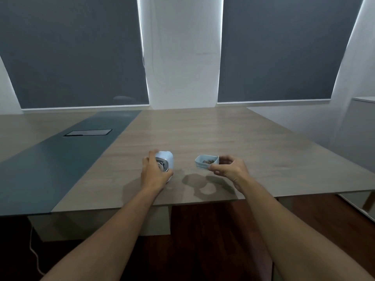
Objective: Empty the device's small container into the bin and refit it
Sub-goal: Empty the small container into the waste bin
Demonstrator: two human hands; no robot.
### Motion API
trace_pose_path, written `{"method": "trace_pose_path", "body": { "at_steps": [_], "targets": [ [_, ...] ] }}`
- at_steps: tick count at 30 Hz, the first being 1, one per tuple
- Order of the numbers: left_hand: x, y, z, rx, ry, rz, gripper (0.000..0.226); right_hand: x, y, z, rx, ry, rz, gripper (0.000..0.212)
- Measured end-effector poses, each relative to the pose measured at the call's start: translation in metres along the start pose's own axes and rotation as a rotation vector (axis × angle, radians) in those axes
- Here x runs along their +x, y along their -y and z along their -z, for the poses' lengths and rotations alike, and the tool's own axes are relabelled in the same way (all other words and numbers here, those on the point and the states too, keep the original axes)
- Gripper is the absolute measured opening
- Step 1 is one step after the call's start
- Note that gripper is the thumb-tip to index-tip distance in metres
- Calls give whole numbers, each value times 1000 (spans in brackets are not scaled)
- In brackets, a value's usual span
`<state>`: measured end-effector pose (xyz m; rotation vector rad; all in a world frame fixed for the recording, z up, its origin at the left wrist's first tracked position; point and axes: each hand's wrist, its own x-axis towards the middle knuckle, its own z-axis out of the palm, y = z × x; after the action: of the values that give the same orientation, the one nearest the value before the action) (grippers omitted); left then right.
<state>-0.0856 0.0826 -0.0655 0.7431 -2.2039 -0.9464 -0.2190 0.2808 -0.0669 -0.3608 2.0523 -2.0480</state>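
A small pale blue device [166,161] rests on the wooden table [223,134], with a metal part showing on its near face. My left hand [153,173] wraps around its left side. To its right, my right hand [229,167] pinches a small pale blue container [206,161] by its right end and holds it just above the table. Brown bits lie inside the container. The container is apart from the device. No bin is in view.
A dark teal strip [60,159] with a flush cable hatch [87,132] runs along the table's left part. The table's near edge lies just below my wrists. A white cabinet [363,126] stands at the right. A thin cable [34,252] hangs at lower left.
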Motion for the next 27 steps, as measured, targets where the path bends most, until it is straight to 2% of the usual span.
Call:
{"method": "trace_pose_path", "body": {
  "at_steps": [4,6,9,15,19,23,27],
  "targets": [
    [5,-17,3,139,-38,17,94,-4,6,11,42,-34,1,63],
    [7,-38,0,200,-94,-86,94,-13,12,21,48,-66,5,62],
    [3,-79,-13,226,-123,-254,81,-30,22,46,65,-116,20,58],
    [-57,-155,-77,-65,100,-403,59,-79,38,127,-21,-272,47,51],
    [-127,-182,-133,-241,265,-411,50,-128,23,198,-114,-418,6,43],
    [-194,-186,-183,-291,435,-407,40,-181,-13,263,-107,-539,-89,46],
    [-247,-175,-226,-280,559,-411,35,-222,-59,311,-135,-592,-227,47]
  ]
}}
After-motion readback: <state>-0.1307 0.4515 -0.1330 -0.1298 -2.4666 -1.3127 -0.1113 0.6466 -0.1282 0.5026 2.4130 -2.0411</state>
